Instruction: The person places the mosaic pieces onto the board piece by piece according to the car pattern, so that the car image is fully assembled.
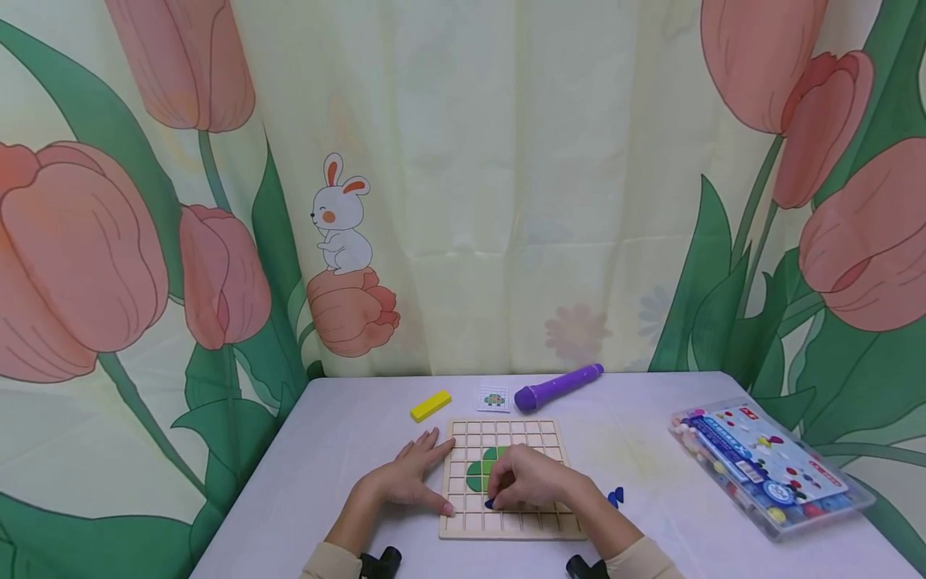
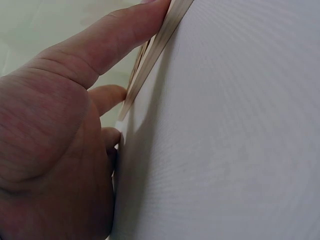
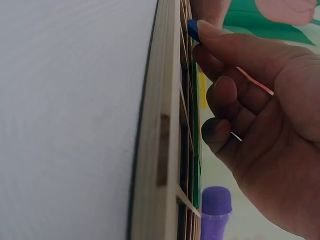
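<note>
A pale wooden grid board [image 1: 517,527] lies on the white table. Several green pieces [image 1: 473,476] fill cells left of its middle, partly hidden by my right hand [image 1: 531,476]. That hand pinches a small dark blue piece [image 1: 489,504] between thumb and fingertips, low over the board's left part. The right wrist view has the blue piece [image 3: 193,31] at the thumb tip, close to the grid. My left hand [image 1: 407,474] is spread along the board's left edge, thumb and index finger touching it. In the left wrist view, the thumb [image 2: 115,42] presses the board's side [image 2: 155,55].
More blue pieces [image 1: 616,497] lie right of the board, near my right wrist. Behind it are a yellow block [image 1: 430,406], a small pattern card [image 1: 493,400] and a purple microphone [image 1: 559,388]. A clear plastic case [image 1: 774,466] of coloured pieces sits at the right.
</note>
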Demonstrator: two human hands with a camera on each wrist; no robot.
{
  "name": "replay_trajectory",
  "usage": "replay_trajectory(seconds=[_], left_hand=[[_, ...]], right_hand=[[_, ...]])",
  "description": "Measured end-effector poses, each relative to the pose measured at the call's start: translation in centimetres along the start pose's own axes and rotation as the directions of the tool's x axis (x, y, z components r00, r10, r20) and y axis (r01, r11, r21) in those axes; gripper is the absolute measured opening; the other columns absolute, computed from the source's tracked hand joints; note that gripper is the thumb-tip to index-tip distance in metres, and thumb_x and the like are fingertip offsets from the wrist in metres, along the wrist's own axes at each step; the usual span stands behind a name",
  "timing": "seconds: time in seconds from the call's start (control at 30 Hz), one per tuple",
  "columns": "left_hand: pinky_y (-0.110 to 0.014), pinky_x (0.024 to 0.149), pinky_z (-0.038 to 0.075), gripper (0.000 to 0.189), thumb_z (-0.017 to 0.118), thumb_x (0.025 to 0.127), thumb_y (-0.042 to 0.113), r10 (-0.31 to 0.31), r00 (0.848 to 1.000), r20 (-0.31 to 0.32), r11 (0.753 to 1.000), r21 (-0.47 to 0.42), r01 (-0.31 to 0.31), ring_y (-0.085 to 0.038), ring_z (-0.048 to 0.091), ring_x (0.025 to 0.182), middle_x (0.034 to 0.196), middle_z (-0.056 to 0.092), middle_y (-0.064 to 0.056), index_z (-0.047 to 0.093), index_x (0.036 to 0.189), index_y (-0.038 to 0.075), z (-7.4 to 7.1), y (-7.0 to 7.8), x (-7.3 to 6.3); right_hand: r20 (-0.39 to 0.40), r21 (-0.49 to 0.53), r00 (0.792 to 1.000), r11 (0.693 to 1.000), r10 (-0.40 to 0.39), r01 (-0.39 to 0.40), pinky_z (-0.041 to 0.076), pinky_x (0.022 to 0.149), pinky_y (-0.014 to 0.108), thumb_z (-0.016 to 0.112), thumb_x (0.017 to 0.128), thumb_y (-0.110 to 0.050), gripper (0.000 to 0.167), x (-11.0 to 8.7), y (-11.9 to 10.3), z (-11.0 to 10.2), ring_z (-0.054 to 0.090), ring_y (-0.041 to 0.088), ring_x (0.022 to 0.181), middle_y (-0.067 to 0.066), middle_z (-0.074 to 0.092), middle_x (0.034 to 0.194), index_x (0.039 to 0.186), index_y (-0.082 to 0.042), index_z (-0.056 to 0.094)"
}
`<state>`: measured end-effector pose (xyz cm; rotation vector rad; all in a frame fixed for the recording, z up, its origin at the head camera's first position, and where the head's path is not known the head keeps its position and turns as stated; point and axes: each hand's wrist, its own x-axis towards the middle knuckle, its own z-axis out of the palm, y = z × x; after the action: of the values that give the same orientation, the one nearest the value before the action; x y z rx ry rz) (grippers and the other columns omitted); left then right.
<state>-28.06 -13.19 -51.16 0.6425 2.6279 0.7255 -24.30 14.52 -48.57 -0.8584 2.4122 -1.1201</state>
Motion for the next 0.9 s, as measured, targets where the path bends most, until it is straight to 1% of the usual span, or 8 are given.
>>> replay_trajectory(seconds=[0.17,0.37,0.53,0.9], left_hand=[[-0.071,0.126,0.011,0.112,0.088,0.069,0.063,-0.006,1.0,0.003,1.0,-0.008,0.006,-0.034,0.007,0.163,0.176,0.014,-0.01,0.035,0.163,0.033,-0.02,0.04,-0.03],[-0.07,0.126,0.011,0.112,0.088,0.069,0.063,-0.002,1.0,0.003,1.0,-0.002,0.002,-0.034,0.007,0.163,0.176,0.014,-0.01,0.034,0.163,0.033,-0.02,0.07,-0.05],[-0.07,0.126,0.011,0.112,0.087,0.069,0.063,0.0,1.0,0.002,1.0,-0.001,0.0,-0.034,0.007,0.163,0.176,0.014,-0.01,0.034,0.163,0.033,0.04,-0.07,0.02],[-0.07,0.126,0.011,0.112,0.088,0.07,0.063,0.011,1.0,0.004,1.0,0.001,-0.011,-0.035,0.007,0.163,0.176,0.013,-0.011,0.034,0.164,0.032,-0.03,-0.17,0.0]], right_hand=[[0.003,-0.019,1.0,1.0,0.025,-0.025,0.05,0.068,0.018,0.083,0.086,-0.007,0.009,0.0,-0.16,0.07,0.06,0.003,0.071,-0.006,0.075,0.081,0.085,-0.015,0.08],[0.008,-0.034,0.999,0.999,0.032,-0.031,0.051,0.071,0.019,0.083,0.087,-0.008,0.009,0.04,-0.19,0.13,0.061,0.003,0.072,-0.007,0.074,0.081,0.085,-0.016,0.08],[0.008,-0.05,1.0,0.998,0.026,-0.026,0.051,0.07,0.019,0.084,0.086,-0.008,0.009,0.11,-0.21,0.19,0.059,0.002,0.071,-0.008,0.073,0.079,0.084,-0.016,0.08],[-0.008,-0.127,1.0,0.992,0.002,-0.003,0.05,0.069,0.018,0.086,0.085,-0.009,0.011,0.06,-0.37,0.42,0.055,-0.002,0.069,-0.013,0.07,0.075,0.08,-0.017,0.079]])
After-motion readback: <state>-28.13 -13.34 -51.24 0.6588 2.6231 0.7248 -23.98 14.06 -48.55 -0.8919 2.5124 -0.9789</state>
